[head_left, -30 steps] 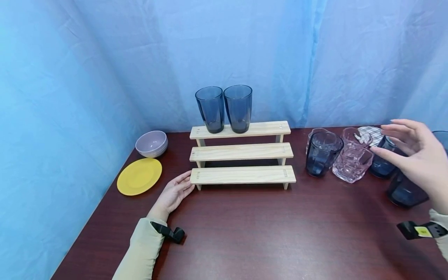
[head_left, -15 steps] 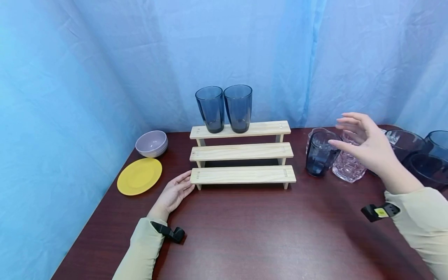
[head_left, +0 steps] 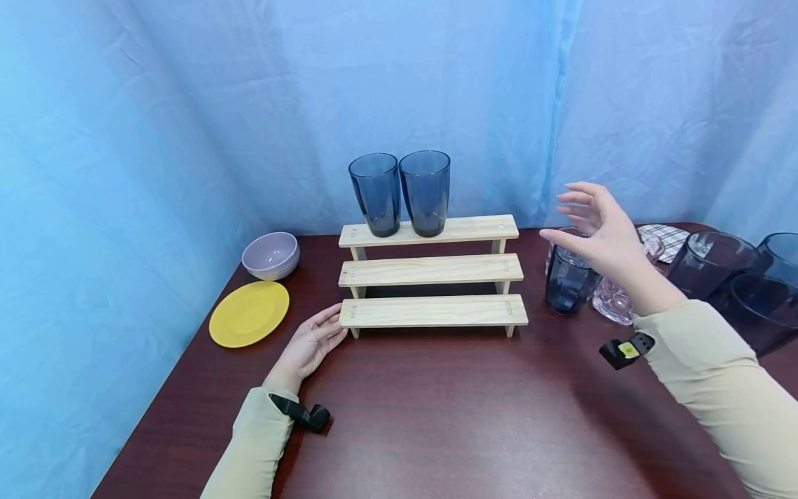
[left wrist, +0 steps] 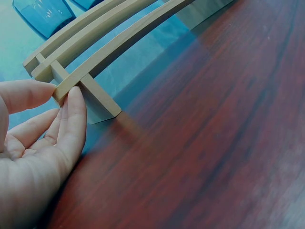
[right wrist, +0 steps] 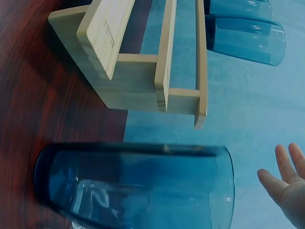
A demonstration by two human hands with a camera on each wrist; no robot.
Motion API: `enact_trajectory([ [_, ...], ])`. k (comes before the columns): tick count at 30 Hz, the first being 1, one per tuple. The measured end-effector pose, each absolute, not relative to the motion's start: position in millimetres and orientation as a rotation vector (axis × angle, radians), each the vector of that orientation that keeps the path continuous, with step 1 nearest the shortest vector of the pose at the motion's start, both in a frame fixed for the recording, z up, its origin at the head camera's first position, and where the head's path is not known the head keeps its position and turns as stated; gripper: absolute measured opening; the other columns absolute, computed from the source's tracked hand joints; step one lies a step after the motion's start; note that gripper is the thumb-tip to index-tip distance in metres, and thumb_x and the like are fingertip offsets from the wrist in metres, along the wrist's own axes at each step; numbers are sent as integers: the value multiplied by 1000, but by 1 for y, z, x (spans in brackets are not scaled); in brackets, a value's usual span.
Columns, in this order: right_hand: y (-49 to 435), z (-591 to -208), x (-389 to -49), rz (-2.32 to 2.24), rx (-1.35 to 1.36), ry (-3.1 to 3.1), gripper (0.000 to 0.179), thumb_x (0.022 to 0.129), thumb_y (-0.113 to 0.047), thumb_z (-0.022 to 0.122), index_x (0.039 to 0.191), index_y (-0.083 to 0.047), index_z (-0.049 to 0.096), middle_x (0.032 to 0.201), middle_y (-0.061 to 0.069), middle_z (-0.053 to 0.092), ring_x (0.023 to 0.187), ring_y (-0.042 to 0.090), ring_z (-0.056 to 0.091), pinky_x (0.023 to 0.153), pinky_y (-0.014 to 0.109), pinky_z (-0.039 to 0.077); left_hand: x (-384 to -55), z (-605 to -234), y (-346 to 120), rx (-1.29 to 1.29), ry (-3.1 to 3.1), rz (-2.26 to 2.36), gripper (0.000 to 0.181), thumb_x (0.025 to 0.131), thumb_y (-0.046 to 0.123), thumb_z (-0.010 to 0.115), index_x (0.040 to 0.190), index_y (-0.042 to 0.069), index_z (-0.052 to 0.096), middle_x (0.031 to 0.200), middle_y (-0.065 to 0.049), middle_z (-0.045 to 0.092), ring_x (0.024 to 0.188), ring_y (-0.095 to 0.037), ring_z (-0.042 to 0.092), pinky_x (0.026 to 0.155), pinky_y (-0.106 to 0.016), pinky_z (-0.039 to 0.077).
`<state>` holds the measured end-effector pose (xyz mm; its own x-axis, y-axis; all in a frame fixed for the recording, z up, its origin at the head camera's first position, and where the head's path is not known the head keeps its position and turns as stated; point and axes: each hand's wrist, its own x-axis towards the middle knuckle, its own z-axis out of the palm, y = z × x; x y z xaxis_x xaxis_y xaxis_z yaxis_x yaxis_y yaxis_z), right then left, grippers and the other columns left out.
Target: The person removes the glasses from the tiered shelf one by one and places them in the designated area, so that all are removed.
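My left hand [head_left: 309, 346] pinches the left end of the lowest step of a three-tier wooden shelf [head_left: 430, 312]; thumb and fingers meet at that board end in the left wrist view. Two blue-tinted drinking glasses [head_left: 427, 197] stand upright side by side on the top tier. To the right, my right hand [head_left: 601, 232] is raised with its fingers apart and gently bent, holding nothing. Below it stands a dark blue glass [head_left: 569, 287], partly hidden by the hand in the head view. That glass [right wrist: 138, 186] looks large in the right wrist view, apart from the fingers.
Pink clear glasses [head_left: 612, 301] stand behind my right wrist, partly hidden. Several more dark blue glasses [head_left: 711, 260] cluster at the far right, beside a checked round item [head_left: 670, 239]. A lilac bowl [head_left: 271, 256] and a yellow plate [head_left: 249, 314] lie at the left. Blue curtains [head_left: 374, 83] hang behind.
My right hand has moved left from the glasses at the far right to above the nearer dark blue glass, still holding nothing. The left hand has stayed on the shelf's end.
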<state>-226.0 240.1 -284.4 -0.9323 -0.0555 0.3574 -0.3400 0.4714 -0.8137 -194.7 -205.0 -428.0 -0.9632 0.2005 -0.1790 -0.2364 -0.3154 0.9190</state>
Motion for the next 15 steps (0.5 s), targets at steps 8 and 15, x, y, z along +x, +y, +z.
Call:
enact_trajectory([
  [8,222,-282,-240,1454,381,-2486,73,82,-24,74,143,-20,33,134,9,46,124,27,47,108,45,35,-196,-428,-204,-70,1652,2346,56,96,-7,38,149,-3,18,105,5,58,92,-3,61,82,-17,51],
  [15,210,-276,-251,1488,378,-2515,81,82,-30,73,147,-22,25,141,14,40,129,32,43,110,49,31,-195,-428,-204,-82,1643,2359,55,96,-7,38,148,-3,20,105,4,58,91,-4,61,82,-18,51],
])
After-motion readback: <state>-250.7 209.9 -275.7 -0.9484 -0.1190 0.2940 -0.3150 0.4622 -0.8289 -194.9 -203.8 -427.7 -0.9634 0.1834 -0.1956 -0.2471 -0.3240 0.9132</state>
